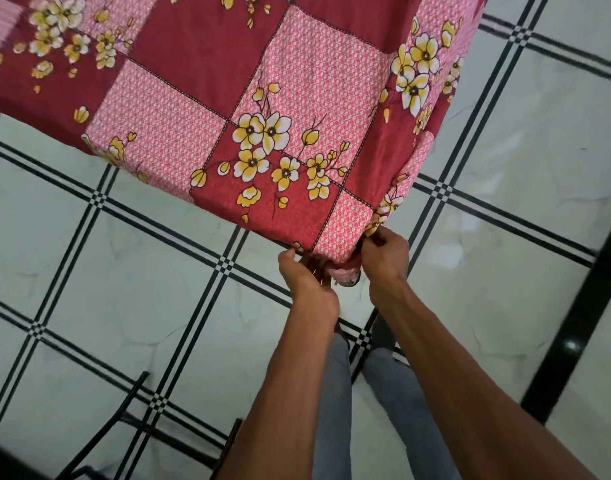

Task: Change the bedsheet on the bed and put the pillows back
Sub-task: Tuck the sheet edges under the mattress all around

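A red and pink patchwork bedsheet (pixel 228 109) with yellow and white flowers covers the bed, which fills the upper part of the view. Its near corner points toward me. My left hand (pixel 306 275) is at the underside of that corner, its fingers curled around the sheet's hem. My right hand (pixel 385 258) pinches the bunched fabric on the corner's right side. A small wad of sheet (pixel 344 270) hangs between the two hands. No pillows are in view.
White marble floor tiles (pixel 124 271) with black double lines surround the bed. A black metal frame (pixel 117 410) stands at the lower left. A black floor strip (pixel 574 323) runs along the right. My legs in grey trousers (pixel 335 403) are below the hands.
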Available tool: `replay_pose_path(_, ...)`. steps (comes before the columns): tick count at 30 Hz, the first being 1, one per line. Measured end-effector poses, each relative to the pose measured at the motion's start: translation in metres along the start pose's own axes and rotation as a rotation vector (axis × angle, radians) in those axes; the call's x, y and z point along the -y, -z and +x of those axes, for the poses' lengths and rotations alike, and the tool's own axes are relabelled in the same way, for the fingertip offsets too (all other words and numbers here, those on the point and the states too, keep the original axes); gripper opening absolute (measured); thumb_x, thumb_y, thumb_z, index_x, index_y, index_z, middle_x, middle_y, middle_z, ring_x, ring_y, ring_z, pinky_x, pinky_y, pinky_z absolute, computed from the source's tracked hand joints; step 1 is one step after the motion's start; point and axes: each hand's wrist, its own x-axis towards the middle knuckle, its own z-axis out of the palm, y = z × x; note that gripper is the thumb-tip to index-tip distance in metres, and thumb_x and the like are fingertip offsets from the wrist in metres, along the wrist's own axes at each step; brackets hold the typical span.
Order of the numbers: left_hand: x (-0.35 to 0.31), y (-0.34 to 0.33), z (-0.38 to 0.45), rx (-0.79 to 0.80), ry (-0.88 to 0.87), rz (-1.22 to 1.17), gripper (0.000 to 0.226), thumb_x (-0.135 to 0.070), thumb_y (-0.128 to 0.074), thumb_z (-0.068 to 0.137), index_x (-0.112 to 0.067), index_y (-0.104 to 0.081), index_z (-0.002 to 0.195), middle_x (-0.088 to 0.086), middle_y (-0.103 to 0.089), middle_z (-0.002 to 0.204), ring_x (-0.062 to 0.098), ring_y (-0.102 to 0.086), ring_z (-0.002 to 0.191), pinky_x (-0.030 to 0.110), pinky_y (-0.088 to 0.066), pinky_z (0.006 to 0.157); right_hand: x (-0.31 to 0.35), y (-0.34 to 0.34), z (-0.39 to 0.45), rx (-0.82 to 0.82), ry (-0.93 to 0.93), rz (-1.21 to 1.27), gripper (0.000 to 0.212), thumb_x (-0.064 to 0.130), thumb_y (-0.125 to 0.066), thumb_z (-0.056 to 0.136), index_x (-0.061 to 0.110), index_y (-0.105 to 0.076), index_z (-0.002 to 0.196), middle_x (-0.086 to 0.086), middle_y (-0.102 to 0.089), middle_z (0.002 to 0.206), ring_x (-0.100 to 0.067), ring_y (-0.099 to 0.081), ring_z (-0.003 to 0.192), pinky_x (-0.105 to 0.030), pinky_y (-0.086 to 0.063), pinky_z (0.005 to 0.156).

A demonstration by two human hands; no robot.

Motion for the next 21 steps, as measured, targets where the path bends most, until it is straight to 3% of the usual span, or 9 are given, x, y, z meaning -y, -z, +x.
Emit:
replay_pose_path(3, 0.011, 0.022, 0.009, 0.136, -0.035, -0.031, 0.013, -0.008, -0.052, 0.094, -0.005, -0.065, 0.096, 0.009, -0.063, 0.087, 0.021, -0.059, 0.085, 0.032, -0.051, 0.083, -0.011, 0.009, 0.009, 0.143, -0.164, 0.225, 0.028, -0.001, -0.053, 0.100, 0.012, -0.069, 0.119, -0.005, -0.076, 0.109, -0.021, -0.070, 0.104, -0.036, -0.059, 0.090)
replay_pose_path(5, 0.017, 0.037, 0.017, 0.244, -0.101, 0.086, 0.023, 0.007, -0.054, 0.087, -0.003, -0.068, 0.102, 0.009, -0.069, 0.095, 0.022, -0.063, 0.093, 0.032, -0.051, 0.091, -0.011, 0.014, 0.018, 0.218, -0.188, 0.234, 0.032, -0.002, -0.053, 0.101, 0.012, -0.068, 0.125, -0.007, -0.075, 0.115, -0.025, -0.070, 0.109, -0.042, -0.056, 0.099)
replay_pose_path(7, 0.021, 0.045, 0.028, 0.251, -0.233, 0.349, 0.044, 0.004, -0.065, 0.077, -0.010, -0.068, 0.119, 0.003, -0.075, 0.112, 0.022, -0.068, 0.108, 0.037, -0.052, 0.101, -0.006, 0.019, 0.031, 0.252, -0.145, 0.145, 0.032, -0.002, -0.056, 0.100, 0.011, -0.066, 0.127, -0.007, -0.075, 0.116, -0.025, -0.070, 0.109, -0.046, -0.056, 0.101)
replay_pose_path(9, 0.020, 0.045, 0.033, 0.181, -0.321, 0.522, 0.059, -0.004, -0.072, 0.069, -0.021, -0.065, 0.125, 0.000, -0.074, 0.118, 0.021, -0.068, 0.113, 0.042, -0.055, 0.100, 0.000, 0.018, 0.039, 0.299, -0.138, 0.108, 0.036, -0.004, -0.059, 0.097, 0.010, -0.063, 0.130, -0.008, -0.074, 0.118, -0.026, -0.070, 0.109, -0.047, -0.057, 0.099)
replay_pose_path(11, 0.019, 0.045, 0.034, 0.135, -0.369, 0.592, 0.059, -0.009, -0.076, 0.071, -0.028, -0.063, 0.125, -0.002, -0.072, 0.119, 0.020, -0.067, 0.114, 0.043, -0.057, 0.098, 0.005, 0.019, 0.041, 0.312, -0.136, 0.052, 0.039, -0.005, -0.062, 0.095, 0.011, -0.061, 0.131, -0.008, -0.073, 0.119, -0.026, -0.070, 0.109, -0.047, -0.058, 0.097)
replay_pose_path(13, 0.018, 0.046, 0.035, 0.146, -0.373, 0.624, 0.056, -0.012, -0.079, 0.077, -0.032, -0.061, 0.126, -0.002, -0.072, 0.120, 0.020, -0.068, 0.113, 0.041, -0.059, 0.094, 0.008, 0.019, 0.042, 0.299, -0.097, -0.030, 0.031, -0.003, -0.066, 0.093, 0.012, -0.066, 0.120, -0.006, -0.075, 0.111, -0.024, -0.072, 0.102, -0.045, -0.061, 0.091)
replay_pose_path(18, 0.019, 0.046, 0.030, 0.185, -0.423, 0.754, 0.027, -0.019, -0.075, 0.088, -0.020, -0.074, 0.114, 0.000, -0.078, 0.103, 0.019, -0.072, 0.098, 0.036, -0.059, 0.084, 0.019, 0.022, 0.039, 0.152, 0.095, -0.285, 0.007, 0.005, -0.074, 0.086, 0.009, -0.070, 0.084, -0.007, -0.076, 0.083, -0.021, -0.073, 0.071, -0.036, -0.064, 0.065)
replay_pose_path(21, 0.018, 0.041, 0.030, 0.096, -0.632, 0.858, 0.016, -0.008, -0.073, 0.089, -0.008, -0.074, 0.105, 0.001, -0.075, 0.085, 0.007, -0.066, 0.070, 0.029, -0.053, 0.065, 0.017, 0.019, 0.032, 0.160, 0.034, -0.281, 0.009, 0.014, -0.071, 0.090, 0.017, -0.067, 0.083, -0.006, -0.076, 0.087, -0.024, -0.075, 0.075, -0.040, -0.065, 0.066)
